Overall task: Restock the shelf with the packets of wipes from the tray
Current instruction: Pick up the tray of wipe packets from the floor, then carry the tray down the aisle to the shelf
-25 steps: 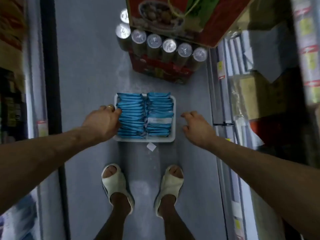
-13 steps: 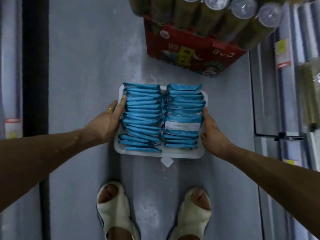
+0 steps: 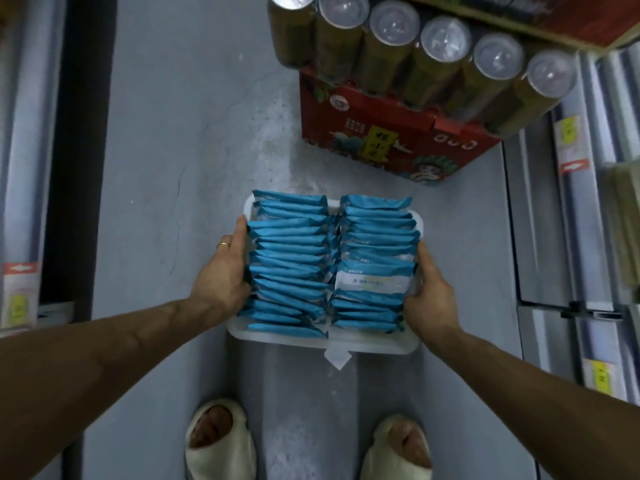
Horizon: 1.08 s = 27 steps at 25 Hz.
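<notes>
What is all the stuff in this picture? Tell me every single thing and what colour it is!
packets of wipes: many, blue, two rows in the tray; one in the right row shows a white face
tray: one, white, middle, between the hands
paper tag: one, white, at the tray's near edge
canisters: six, brownish with clear lids, on the red box
red box: one, red, beyond the tray
shelves: grey, both sides
price labels: several, yellow, on shelf edges
floor: grey
sandals: two, cream, bottom
ring: one, gold, on left hand
left hand: holds tray's left side
right hand: holds tray's right side
</notes>
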### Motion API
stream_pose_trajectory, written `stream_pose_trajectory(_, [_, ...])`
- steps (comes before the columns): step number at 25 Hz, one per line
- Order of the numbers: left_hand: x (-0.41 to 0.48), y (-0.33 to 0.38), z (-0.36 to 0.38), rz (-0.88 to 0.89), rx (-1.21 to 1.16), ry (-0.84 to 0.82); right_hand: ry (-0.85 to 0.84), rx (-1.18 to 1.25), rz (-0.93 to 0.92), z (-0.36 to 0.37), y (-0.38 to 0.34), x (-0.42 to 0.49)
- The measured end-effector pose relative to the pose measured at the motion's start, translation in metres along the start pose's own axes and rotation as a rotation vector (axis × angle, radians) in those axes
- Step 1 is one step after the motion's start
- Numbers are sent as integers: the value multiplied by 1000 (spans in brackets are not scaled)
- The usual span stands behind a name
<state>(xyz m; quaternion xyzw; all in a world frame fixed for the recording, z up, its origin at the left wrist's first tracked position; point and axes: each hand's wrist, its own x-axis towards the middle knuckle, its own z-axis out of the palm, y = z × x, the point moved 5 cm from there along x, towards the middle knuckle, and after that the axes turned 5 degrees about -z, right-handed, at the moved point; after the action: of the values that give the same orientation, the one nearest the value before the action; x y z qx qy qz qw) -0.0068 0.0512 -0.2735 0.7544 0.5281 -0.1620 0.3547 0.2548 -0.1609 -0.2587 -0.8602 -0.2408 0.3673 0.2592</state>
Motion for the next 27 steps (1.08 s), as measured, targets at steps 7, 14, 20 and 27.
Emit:
stream_pose_trajectory(7, [-52, 18, -48, -25, -56, -39, -14, -62, -64, -46, -41, -41])
stream_pose_trajectory(14, [-136, 52, -208, 30, -257, 13, -56, -65, -224, -181, -209, -102])
stream_pose_trajectory(20, [-261, 169, -439, 63, -263, 210, -70, -10, -457, -319, -401, -155])
stream_pose_trajectory(27, [-527, 308, -691, 88, -480, 513, -38, 24, -703, -537, -657, -290])
